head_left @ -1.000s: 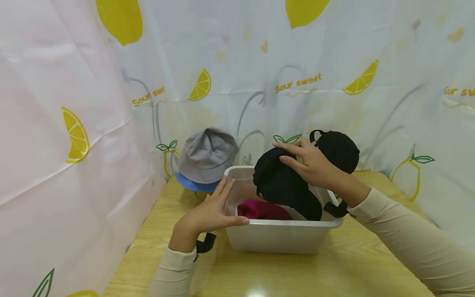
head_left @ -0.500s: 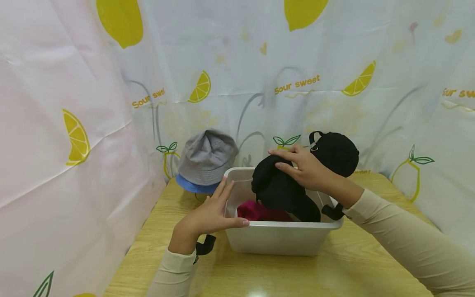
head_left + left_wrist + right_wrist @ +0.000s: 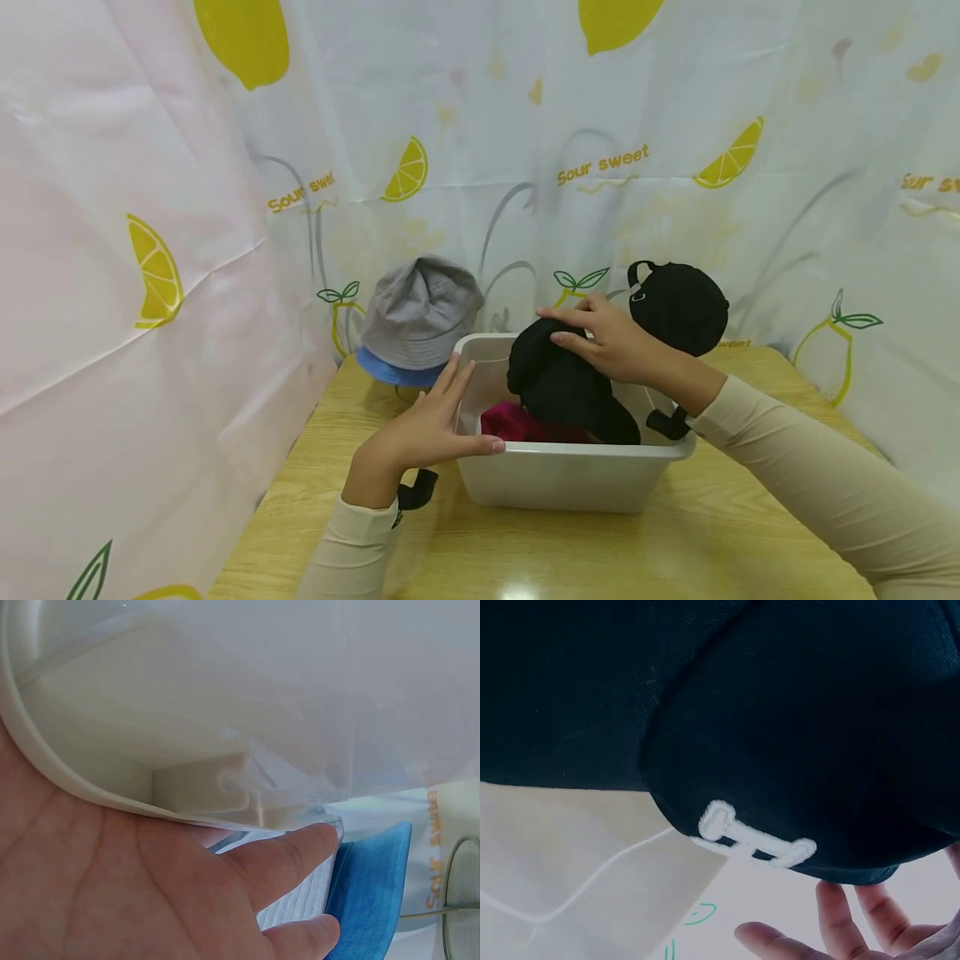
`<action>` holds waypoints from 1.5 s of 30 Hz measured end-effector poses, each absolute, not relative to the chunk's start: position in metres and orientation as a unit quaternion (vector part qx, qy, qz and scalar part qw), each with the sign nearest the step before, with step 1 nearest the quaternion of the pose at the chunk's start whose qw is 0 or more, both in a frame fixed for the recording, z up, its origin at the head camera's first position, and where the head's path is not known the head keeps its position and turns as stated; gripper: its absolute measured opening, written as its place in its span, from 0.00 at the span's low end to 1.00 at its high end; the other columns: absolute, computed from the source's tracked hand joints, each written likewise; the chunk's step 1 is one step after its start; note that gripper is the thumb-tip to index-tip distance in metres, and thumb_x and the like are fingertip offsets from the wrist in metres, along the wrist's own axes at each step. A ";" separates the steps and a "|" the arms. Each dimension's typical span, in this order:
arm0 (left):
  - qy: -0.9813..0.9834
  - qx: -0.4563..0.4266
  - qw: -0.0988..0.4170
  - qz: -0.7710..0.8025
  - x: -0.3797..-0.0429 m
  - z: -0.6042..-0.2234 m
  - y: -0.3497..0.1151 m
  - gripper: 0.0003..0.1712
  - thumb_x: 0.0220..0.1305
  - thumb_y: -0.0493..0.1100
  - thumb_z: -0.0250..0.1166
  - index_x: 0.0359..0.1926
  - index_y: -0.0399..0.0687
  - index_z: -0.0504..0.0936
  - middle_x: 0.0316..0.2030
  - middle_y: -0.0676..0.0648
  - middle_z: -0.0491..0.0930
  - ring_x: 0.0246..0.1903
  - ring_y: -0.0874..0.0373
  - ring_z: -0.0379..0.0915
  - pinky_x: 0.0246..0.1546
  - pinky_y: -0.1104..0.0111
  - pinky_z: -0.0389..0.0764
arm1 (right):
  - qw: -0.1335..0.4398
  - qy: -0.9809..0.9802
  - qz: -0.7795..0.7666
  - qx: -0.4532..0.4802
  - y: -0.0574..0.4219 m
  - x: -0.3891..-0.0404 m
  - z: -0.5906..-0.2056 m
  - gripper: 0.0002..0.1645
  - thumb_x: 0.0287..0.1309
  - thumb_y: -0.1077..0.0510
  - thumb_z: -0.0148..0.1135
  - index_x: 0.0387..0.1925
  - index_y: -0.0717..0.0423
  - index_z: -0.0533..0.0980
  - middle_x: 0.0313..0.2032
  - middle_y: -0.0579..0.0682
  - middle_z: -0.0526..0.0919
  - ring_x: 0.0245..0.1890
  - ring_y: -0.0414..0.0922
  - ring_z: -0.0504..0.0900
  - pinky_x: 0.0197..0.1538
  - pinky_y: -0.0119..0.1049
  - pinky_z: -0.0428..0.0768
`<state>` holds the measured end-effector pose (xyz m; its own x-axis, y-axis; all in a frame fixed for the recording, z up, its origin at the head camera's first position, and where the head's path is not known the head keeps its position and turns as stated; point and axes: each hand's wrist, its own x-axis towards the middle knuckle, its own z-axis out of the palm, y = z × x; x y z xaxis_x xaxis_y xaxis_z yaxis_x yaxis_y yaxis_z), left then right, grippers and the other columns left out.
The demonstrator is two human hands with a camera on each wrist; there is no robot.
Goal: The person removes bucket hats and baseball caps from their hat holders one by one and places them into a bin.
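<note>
In the head view my right hand (image 3: 622,340) grips the upper edge of a black baseball cap (image 3: 566,387), its brim slanting down to the right inside a white plastic bin (image 3: 558,479). White embroidery (image 3: 754,840) shows on the cap in the right wrist view, with fingertips at its edge. My left hand (image 3: 412,437) rests on the bin's near left corner, thumb along the front rim and fingers spread along the left side. Under the black cap lies a dark pink fabric hat (image 3: 513,423), partly hidden.
A grey bucket hat (image 3: 420,312) sits over a blue hat (image 3: 386,367) on a wire stand behind the bin's left. Another black cap (image 3: 682,308) stands behind the right. Lemon-printed curtains (image 3: 480,100) enclose the wooden table (image 3: 420,550).
My right hand and the black cap have moved slightly left and lower into the bin. The left hand stays at the corner.
</note>
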<state>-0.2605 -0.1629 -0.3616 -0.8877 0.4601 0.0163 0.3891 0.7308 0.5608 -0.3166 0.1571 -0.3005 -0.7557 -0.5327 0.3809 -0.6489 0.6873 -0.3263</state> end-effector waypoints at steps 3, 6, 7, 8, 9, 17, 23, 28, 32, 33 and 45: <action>0.927 0.229 0.062 0.289 -0.260 -0.361 -0.163 0.72 0.51 0.82 0.67 0.84 0.68 0.35 0.83 0.54 0.24 0.82 0.41 0.36 0.76 0.33 0.41 | 0.126 -0.908 0.219 0.335 0.155 -0.319 -0.302 0.28 0.75 0.47 0.59 0.72 0.39 0.73 0.48 0.56 0.76 0.45 0.50 0.75 0.43 0.42 0.75; 0.927 0.229 0.061 0.289 -0.261 -0.360 -0.163 0.73 0.50 0.83 0.67 0.84 0.67 0.36 0.83 0.55 0.24 0.82 0.42 0.35 0.76 0.33 0.41 | 0.119 -0.908 0.209 0.343 0.154 -0.321 -0.304 0.28 0.75 0.47 0.60 0.73 0.39 0.73 0.46 0.55 0.76 0.42 0.48 0.74 0.41 0.41 0.75; 0.928 0.229 0.060 0.289 -0.261 -0.360 -0.163 0.73 0.50 0.83 0.67 0.84 0.66 0.36 0.83 0.54 0.24 0.82 0.43 0.35 0.76 0.33 0.42 | 0.115 -0.910 0.206 0.342 0.153 -0.321 -0.304 0.28 0.74 0.46 0.60 0.73 0.38 0.73 0.46 0.55 0.76 0.41 0.47 0.74 0.41 0.41 0.74; 0.928 0.228 0.061 0.288 -0.261 -0.360 -0.163 0.73 0.50 0.83 0.67 0.84 0.67 0.35 0.83 0.55 0.24 0.82 0.43 0.34 0.76 0.33 0.41 | 0.112 -0.910 0.202 0.343 0.152 -0.321 -0.305 0.28 0.74 0.46 0.60 0.73 0.38 0.73 0.46 0.55 0.76 0.41 0.47 0.73 0.41 0.40 0.74; 0.928 0.228 0.062 0.288 -0.261 -0.360 -0.163 0.73 0.50 0.83 0.67 0.84 0.68 0.35 0.83 0.55 0.23 0.82 0.43 0.35 0.76 0.33 0.41 | 0.108 -0.910 0.201 0.345 0.152 -0.322 -0.306 0.29 0.74 0.46 0.60 0.73 0.38 0.72 0.46 0.55 0.76 0.41 0.47 0.73 0.41 0.40 0.74; 0.930 0.229 0.063 0.281 -0.260 -0.361 -0.163 0.71 0.52 0.81 0.68 0.84 0.69 0.35 0.83 0.52 0.23 0.82 0.40 0.38 0.75 0.32 0.40 | 0.058 -0.911 0.201 0.356 0.146 -0.321 -0.314 0.28 0.74 0.46 0.60 0.73 0.38 0.73 0.45 0.54 0.77 0.41 0.46 0.72 0.41 0.40 0.74; 0.930 0.230 0.065 0.279 -0.261 -0.362 -0.162 0.72 0.52 0.81 0.67 0.83 0.70 0.34 0.83 0.52 0.23 0.82 0.40 0.38 0.75 0.32 0.41 | 0.030 -0.916 0.181 0.357 0.143 -0.323 -0.319 0.29 0.75 0.46 0.59 0.74 0.36 0.72 0.46 0.54 0.77 0.40 0.45 0.72 0.41 0.40 0.74; 0.930 0.230 0.063 0.282 -0.261 -0.361 -0.162 0.72 0.51 0.82 0.67 0.83 0.70 0.34 0.83 0.53 0.24 0.82 0.41 0.35 0.75 0.32 0.44 | 0.015 -0.916 0.170 0.363 0.140 -0.327 -0.321 0.28 0.75 0.44 0.58 0.73 0.34 0.72 0.45 0.53 0.77 0.39 0.44 0.72 0.41 0.39 0.74; 0.930 0.224 0.065 0.284 -0.261 -0.360 -0.162 0.72 0.50 0.83 0.67 0.83 0.73 0.33 0.83 0.55 0.23 0.82 0.41 0.32 0.76 0.34 0.44 | -0.001 -0.914 0.166 0.370 0.137 -0.329 -0.322 0.28 0.75 0.43 0.58 0.73 0.34 0.72 0.44 0.51 0.77 0.38 0.44 0.71 0.41 0.39 0.73; 0.930 0.223 0.067 0.285 -0.261 -0.360 -0.162 0.72 0.50 0.83 0.67 0.83 0.73 0.33 0.83 0.56 0.22 0.82 0.40 0.32 0.76 0.35 0.44 | -0.004 -0.914 0.165 0.371 0.136 -0.329 -0.322 0.28 0.75 0.44 0.58 0.73 0.34 0.72 0.44 0.51 0.76 0.38 0.44 0.70 0.42 0.39 0.73; 0.926 0.228 0.071 0.294 -0.262 -0.361 -0.162 0.72 0.51 0.83 0.67 0.83 0.72 0.32 0.83 0.55 0.22 0.82 0.41 0.30 0.77 0.35 0.41 | -0.017 -0.915 0.143 0.377 0.132 -0.334 -0.330 0.29 0.74 0.39 0.58 0.73 0.33 0.72 0.52 0.57 0.76 0.44 0.47 0.77 0.52 0.48 0.78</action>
<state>-0.2617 -0.1617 -0.3612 -0.8857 0.4643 0.0032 0.3812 0.7232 0.5759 -0.3337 0.1316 -0.3302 -0.7155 -0.6944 0.0768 -0.6848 0.6754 -0.2735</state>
